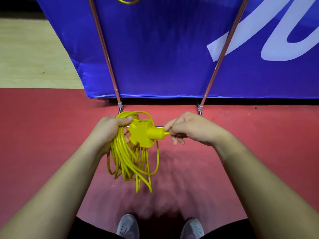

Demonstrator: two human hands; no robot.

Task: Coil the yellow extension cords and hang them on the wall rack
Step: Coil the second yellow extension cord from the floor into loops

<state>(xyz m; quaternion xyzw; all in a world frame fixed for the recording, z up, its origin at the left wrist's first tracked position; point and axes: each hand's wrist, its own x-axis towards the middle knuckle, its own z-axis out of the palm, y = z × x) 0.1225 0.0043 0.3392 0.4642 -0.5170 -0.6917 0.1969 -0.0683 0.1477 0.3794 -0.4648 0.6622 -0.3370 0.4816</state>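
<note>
My left hand (110, 128) grips the top of a coiled yellow extension cord (128, 159), whose loops hang down below the hand over the red floor. The cord's yellow multi-outlet socket block (141, 133) sticks out to the right of that hand. My right hand (188, 129) pinches the cord just where it leaves the block's neck. At the top edge of the frame a loop of another yellow cord (128, 0) hangs between the two metal poles of the rack (105, 49).
A blue banner (164, 54) with white lettering stands right behind the rack's poles. The rack's base bar (159, 126) lies on the red floor (241, 152) just beyond my hands. Pale wooden floor (34, 57) lies at the left. My grey shoes (128, 226) show at the bottom.
</note>
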